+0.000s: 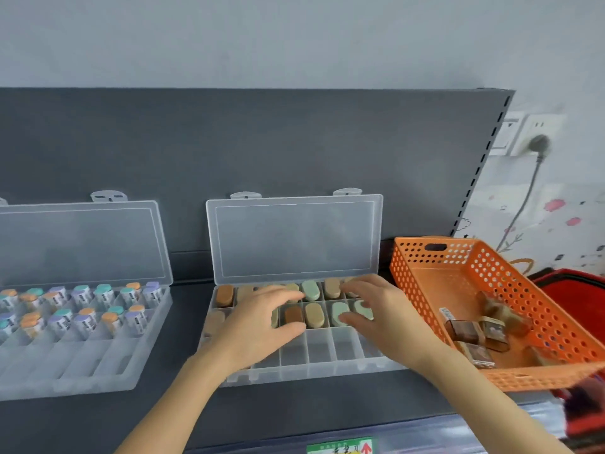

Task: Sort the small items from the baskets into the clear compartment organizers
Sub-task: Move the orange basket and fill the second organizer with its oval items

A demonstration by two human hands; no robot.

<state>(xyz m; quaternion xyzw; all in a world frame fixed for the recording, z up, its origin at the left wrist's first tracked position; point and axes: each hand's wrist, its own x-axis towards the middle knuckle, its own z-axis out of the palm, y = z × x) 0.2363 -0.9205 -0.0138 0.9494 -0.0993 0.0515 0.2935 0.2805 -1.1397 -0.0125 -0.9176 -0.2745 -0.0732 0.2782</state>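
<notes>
Clear plastic is most of what I see from the head camera, so I place everything from the middle clear compartment organizer [320,350], which sits open on the dark grey shelf [294,407] with its lid leaning against the back panel.

Its back and middle rows hold smooth oval pieces in tan, brown and pale green [314,314]. The front row shows bare compartments, so I judge this box about two thirds filled.

The left hand [258,322] lies over the box's left half, its grip spread, fingers flat across the ovals. The right hand [376,309] reaches over the right half. A green oval shows between thumb and fingers, but blur means I cannot tell whether the grip pinches it.

Just right of the organizer, the orange perforated plastic basket [425,257] holds a few small brown boxes [471,332], so sorting is left.

To the left, a second clear organizer [82,365] carries two rows of small vials with coloured caps [82,296].

A red basket [576,290] sits beyond the orange one. Nothing I can see blocks the way between the orange basket and the organizer.
</notes>
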